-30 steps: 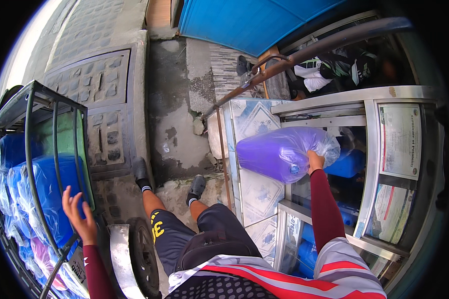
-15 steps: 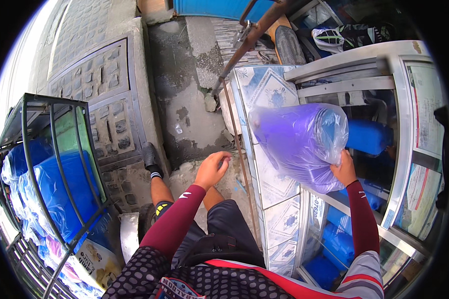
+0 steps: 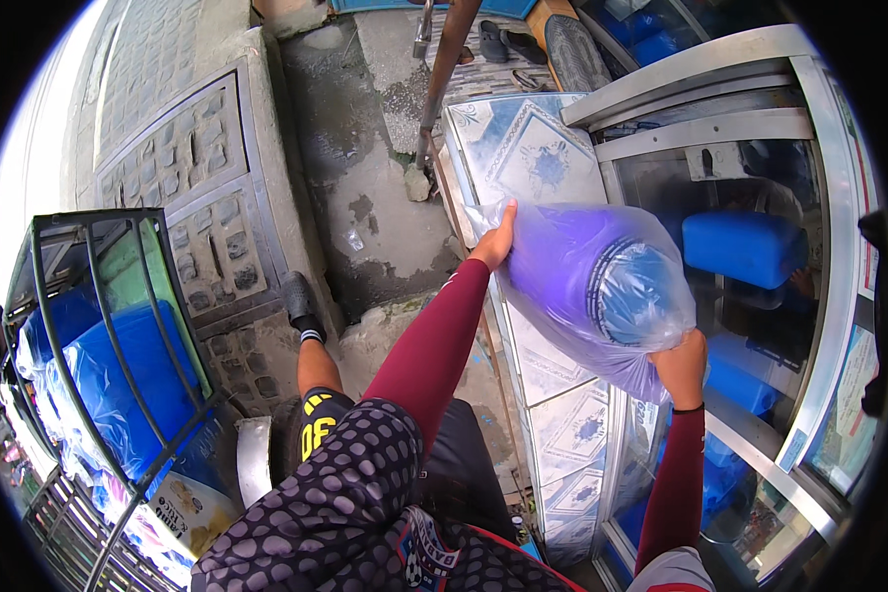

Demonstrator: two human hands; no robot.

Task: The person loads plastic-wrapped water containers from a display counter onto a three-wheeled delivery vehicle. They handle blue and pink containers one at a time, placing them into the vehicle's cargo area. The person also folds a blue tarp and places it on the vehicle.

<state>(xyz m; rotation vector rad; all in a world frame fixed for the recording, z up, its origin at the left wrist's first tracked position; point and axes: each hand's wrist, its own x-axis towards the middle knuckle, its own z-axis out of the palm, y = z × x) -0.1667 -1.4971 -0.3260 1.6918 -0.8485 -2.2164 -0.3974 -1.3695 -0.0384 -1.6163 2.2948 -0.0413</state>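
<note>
A bulging clear plastic bag (image 3: 553,266) with purple contents lies across the tiled counter. At its right end, a round, see-through blue end with a dark printed band shows through the film; I cannot tell exactly what the contents are. My left hand (image 3: 496,239) is closed on the gathered plastic at the bag's left end, thumb pointing up. At the lower right corner, my right hand (image 3: 681,367) grips the bag, its fingers partly hidden by plastic.
Behind the metal-framed glass (image 3: 814,168) are a blue container (image 3: 743,249) and other blue items. The white-blue tiled ledge (image 3: 582,424) runs toward me. A rusty pole (image 3: 442,74) rises beyond it. To my left stands a black metal rack (image 3: 94,326) holding plastic-wrapped blue goods.
My left hand has reached right and forward and taken hold of the bag's left end. The bag has turned, so its round end now faces me more. My right hand keeps its grip.
</note>
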